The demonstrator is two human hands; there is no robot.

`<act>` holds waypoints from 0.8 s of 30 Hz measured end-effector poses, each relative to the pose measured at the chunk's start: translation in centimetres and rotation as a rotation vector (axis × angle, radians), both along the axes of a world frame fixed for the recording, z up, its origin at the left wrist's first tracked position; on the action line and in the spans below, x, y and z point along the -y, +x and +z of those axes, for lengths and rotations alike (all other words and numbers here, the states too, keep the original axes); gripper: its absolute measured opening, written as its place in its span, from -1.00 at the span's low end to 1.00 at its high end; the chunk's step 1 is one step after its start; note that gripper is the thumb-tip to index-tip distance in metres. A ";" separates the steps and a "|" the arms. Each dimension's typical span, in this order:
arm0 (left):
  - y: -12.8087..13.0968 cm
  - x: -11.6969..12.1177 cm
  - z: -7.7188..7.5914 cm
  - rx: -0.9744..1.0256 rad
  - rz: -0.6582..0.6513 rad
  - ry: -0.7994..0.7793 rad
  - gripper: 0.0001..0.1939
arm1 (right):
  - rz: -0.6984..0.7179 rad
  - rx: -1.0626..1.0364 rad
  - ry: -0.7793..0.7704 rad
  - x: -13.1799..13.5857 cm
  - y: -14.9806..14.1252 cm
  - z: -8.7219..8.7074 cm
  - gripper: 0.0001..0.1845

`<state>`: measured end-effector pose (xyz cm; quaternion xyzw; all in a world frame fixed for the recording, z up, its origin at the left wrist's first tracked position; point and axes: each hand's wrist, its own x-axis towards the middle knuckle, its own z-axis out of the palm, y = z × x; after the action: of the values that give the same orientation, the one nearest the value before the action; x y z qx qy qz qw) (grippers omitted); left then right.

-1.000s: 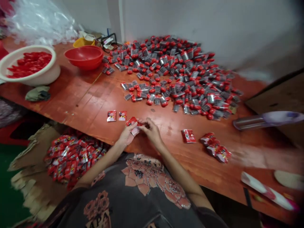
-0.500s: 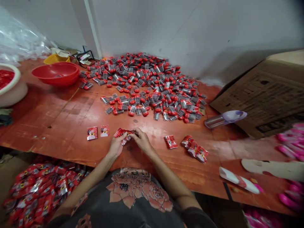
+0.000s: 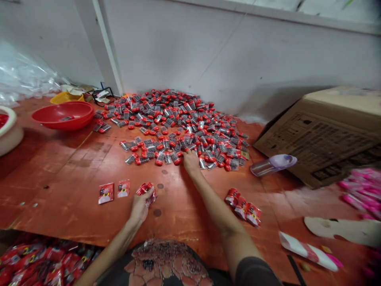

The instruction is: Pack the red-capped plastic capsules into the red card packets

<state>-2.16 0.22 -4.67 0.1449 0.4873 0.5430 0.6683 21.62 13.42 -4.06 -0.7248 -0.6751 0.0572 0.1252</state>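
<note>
My left hand is closed on a red printed packet, held just above the tabletop, its thumb across the front. Two flat red packets lie side by side to the left of that hand. My right hand reaches forward to the near edge of a large heap of small clear-wrapped pieces with red ends and dark grids. Its fingertips are among the pieces, and I cannot see whether they grip one. Three overlapping filled red packets rest to the right of my right forearm.
A red bowl and a white tub stand at left. At right are a purple-topped clear scoop-like item, a cardboard box, a white roll-shaped item and pink pieces. Red packets are piled below the table edge.
My right hand has left the packet in my left hand and stretched forward to the heap. The lone packet at right is no longer visible; my forearm crosses that spot. The view has shifted.
</note>
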 end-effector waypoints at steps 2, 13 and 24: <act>0.0 -0.3 0.1 0.009 -0.001 -0.023 -0.69 | 0.023 0.048 -0.021 -0.3 0.0 -0.3 -0.61; 0.6 -2.2 -0.9 0.083 -0.087 -0.074 -0.73 | 0.086 0.015 -0.053 -1.6 1.8 0.3 -0.70; 0.3 -2.1 -1.5 0.080 -0.116 -0.063 -0.80 | 0.023 -0.028 -0.227 -14.1 7.0 3.9 -0.66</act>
<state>-1.86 2.30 -6.14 0.1299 0.4677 0.4930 0.7220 28.62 27.48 -0.19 -0.7257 -0.6707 0.1447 0.0510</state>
